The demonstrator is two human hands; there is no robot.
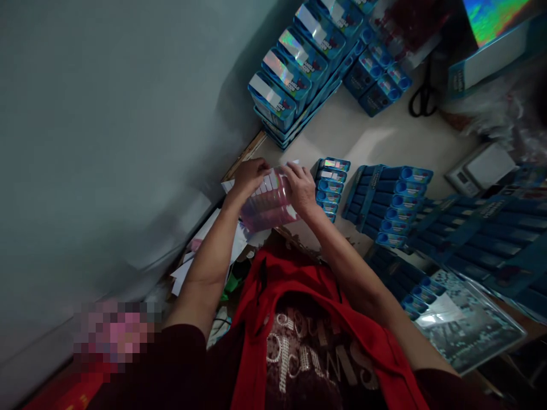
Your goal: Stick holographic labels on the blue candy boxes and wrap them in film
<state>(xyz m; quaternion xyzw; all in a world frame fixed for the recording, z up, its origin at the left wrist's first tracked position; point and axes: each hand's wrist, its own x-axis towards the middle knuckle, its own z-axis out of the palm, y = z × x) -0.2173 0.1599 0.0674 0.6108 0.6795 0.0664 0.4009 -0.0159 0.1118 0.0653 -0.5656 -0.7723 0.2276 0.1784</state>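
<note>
A clear plastic pack (265, 206) with pinkish contents and white strips showing through it is held over the near edge of the table. My left hand (252, 173) is at its left upper corner, with the fingers curled inward at the edge. Around its right side my right hand (301, 185) is wrapped, fingers bent over the top. Just right of that hand stands a short row of small blue boxes (330, 185) with shiny labels. What the left fingertips press on is partly hidden.
Blue boxes with shiny labels (282, 74) are stacked against the wall. Banded blue packs (387, 199) fill the right side. Black scissors (423, 101), a white scale (481, 168) and a clear-lidded case (474, 319) lie farther right. Papers (182, 276) are at left.
</note>
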